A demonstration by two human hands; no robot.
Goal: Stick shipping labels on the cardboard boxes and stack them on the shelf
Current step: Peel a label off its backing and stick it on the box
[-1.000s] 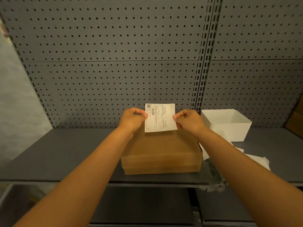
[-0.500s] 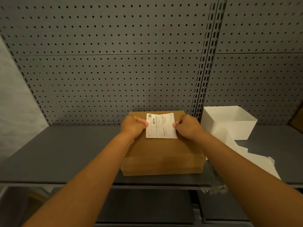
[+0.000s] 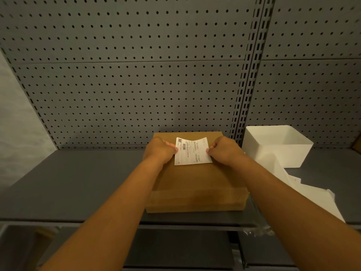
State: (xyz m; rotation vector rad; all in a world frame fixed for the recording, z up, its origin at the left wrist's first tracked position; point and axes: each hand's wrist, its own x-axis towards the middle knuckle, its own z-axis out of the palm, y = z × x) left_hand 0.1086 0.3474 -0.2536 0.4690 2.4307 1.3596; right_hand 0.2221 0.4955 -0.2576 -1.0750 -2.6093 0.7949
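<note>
Both bare forearms reach forward toward 12 o'clock, converging. The left hand (image 3: 160,151) comes in from 7 o'clock, the right hand (image 3: 224,151) from 5 o'clock. Each has curled fingers and thumb pinching one side edge of the label (image 3: 192,152), knuckles up, wrists level.

A dark grey shelf (image 3: 82,184) with a pegboard back carries a brown cardboard box (image 3: 197,184) near its front edge, a white open-topped bin (image 3: 277,151) just right of the box, and loose white paper sheets (image 3: 312,196) in front of that bin.
</note>
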